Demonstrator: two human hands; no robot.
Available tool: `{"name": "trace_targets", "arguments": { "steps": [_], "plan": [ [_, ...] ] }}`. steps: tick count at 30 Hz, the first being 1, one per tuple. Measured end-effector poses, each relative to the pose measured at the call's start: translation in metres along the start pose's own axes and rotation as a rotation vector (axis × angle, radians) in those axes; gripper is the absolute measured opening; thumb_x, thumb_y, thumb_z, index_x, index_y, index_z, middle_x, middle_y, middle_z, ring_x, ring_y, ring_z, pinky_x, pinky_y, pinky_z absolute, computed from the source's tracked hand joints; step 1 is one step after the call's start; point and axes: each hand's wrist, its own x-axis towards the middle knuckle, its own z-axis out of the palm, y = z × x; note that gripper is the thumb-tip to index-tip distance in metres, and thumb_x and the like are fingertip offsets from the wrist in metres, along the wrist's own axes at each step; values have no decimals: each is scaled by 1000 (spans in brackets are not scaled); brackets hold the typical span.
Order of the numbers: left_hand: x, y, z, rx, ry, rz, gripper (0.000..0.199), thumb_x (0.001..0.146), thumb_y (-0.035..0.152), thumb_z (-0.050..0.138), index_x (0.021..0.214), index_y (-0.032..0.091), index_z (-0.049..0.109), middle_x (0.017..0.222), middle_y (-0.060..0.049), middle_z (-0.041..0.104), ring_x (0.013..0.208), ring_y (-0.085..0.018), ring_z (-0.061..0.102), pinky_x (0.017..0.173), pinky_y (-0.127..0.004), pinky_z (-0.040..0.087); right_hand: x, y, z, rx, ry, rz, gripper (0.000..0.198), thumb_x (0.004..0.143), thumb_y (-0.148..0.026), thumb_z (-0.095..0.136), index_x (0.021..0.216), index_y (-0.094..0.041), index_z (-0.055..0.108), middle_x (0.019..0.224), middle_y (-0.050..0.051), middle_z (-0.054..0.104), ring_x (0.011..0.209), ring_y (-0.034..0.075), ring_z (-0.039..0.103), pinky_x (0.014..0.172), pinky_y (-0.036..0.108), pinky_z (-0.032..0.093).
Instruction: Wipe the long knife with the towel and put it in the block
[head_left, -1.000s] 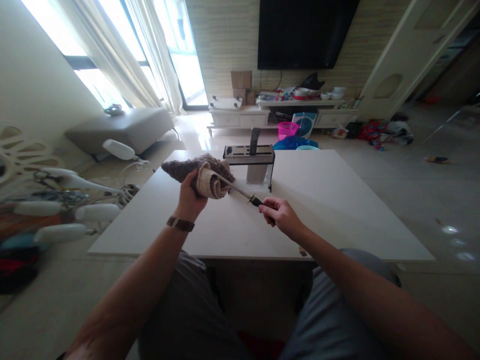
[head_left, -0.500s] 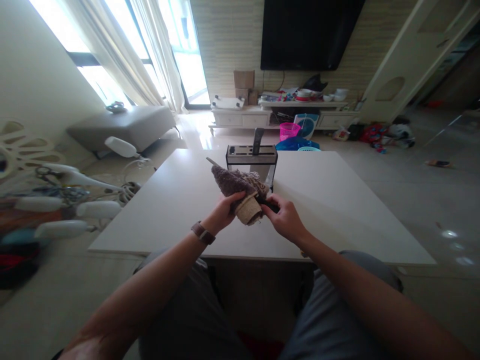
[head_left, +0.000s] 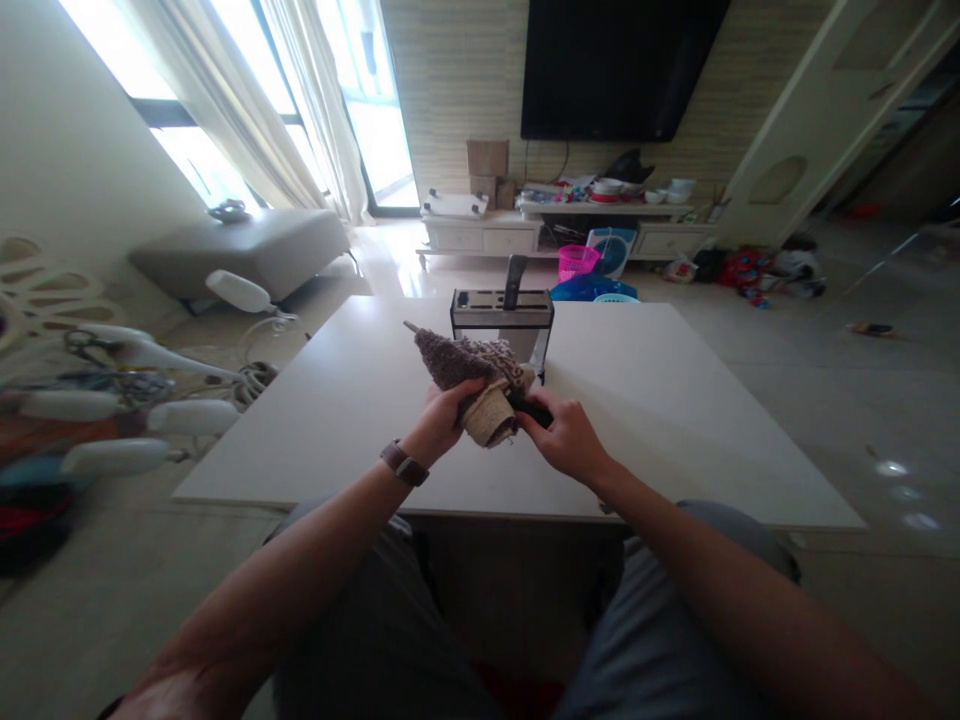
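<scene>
My left hand [head_left: 441,418] is wrapped around a bunched brown and beige cloth [head_left: 454,361] above the white table. The cloth is folded over a knife, whose narrow tip [head_left: 410,327] pokes out at the upper left; most of the blade is hidden. My right hand [head_left: 568,436] is closed on the black handle [head_left: 532,411] of that knife, close to the cloth's right side. Just beyond my hands stands a knife block [head_left: 502,312] with a slotted top, and one black-handled tool [head_left: 514,281] sticks up from it.
The white table [head_left: 675,430] has its near edge at my knees. A pink basket [head_left: 577,262] and a blue item [head_left: 596,287] are behind its far edge. On the left stands a lamp-like object with white shades [head_left: 240,291]. A low TV cabinet [head_left: 480,238] lines the wall.
The cloth, the knife and both hands have shifted slightly to the left. The knife tip now sticks out a bit further left and higher in view, and both hands keep their hold.
</scene>
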Motion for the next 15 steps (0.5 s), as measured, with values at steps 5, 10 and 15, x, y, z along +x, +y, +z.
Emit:
{"name": "trace_targets", "arguments": {
  "steps": [5, 10, 15],
  "plan": [
    [12, 13, -4, -29, 54, 51, 45, 58, 14, 89, 101, 12, 76, 94, -7, 81, 80, -22, 76, 81, -34, 63, 0, 0, -5, 12, -7, 5, 17, 92, -36, 67, 89, -20, 70, 74, 3, 70, 62, 16, 56, 62, 29, 39],
    [31, 34, -19, -75, 109, 96, 32, 63, 14, 84, 93, 13, 75, 93, -7, 81, 78, -20, 76, 81, -34, 65, -1, -2, -8, 2, -10, 13, 17, 91, -37, 67, 86, -20, 68, 74, 3, 68, 63, 16, 55, 63, 29, 38],
    [44, 53, -33, -141, 127, 119, 19, 73, 14, 77, 92, 14, 76, 91, -6, 81, 78, -19, 76, 83, -31, 65, -3, -3, -9, -4, -35, 11, 18, 91, -38, 66, 85, -21, 67, 72, 2, 67, 62, 16, 54, 63, 29, 36]
  ]
}}
